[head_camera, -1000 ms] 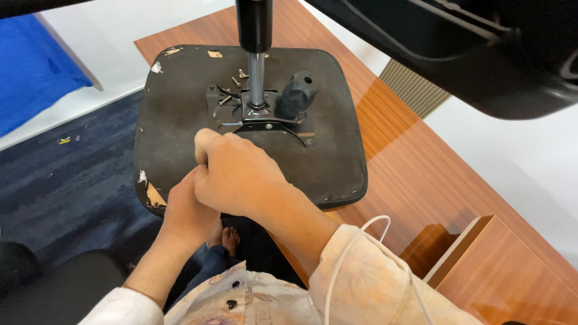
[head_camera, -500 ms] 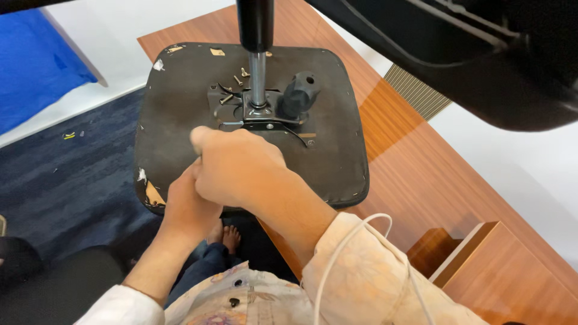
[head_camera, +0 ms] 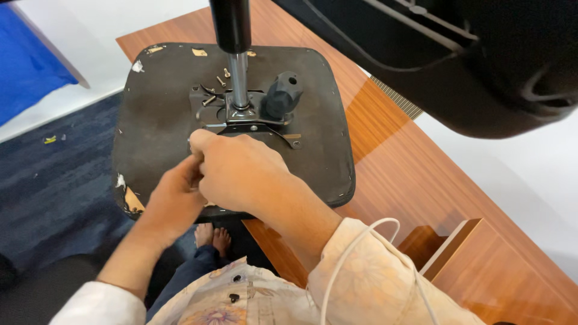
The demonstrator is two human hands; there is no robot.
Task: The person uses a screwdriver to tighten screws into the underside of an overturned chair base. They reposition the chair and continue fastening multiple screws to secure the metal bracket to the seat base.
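An upturned office-chair seat, a flat black rounded-square pad with chipped edges (head_camera: 162, 114), lies underside-up on a long reddish-brown wooden bench (head_camera: 415, 180), its near edge overhanging the bench's end. At the seat's middle sits a dark metal mounting plate (head_camera: 250, 120), from which a shiny steel gas-lift column with a black upper sleeve (head_camera: 235, 54) rises toward the camera. A stubby black plastic knob (head_camera: 282, 95) stands just beside the column on the right of the plate. A few small loose silver screws (head_camera: 218, 81) lie on the seat, left of the column.

Both hands are together over the near part of the seat, just in front of the mounting plate. The right hand (head_camera: 241, 171) lies on top, curled into a loose fist with the knuckles toward the column; the left hand (head_camera: 174, 201) comes in beneath and beside it, touching it, fingers pointed up toward the same spot. Whatever sits inside the two grips is hidden by the right hand, so I cannot tell whether either is clamped on anything.

A large black moulded chair part (head_camera: 481, 54) looms across the top right. Below the bench's end are dark blue carpet (head_camera: 54, 180) and the person's bare foot (head_camera: 211, 238).
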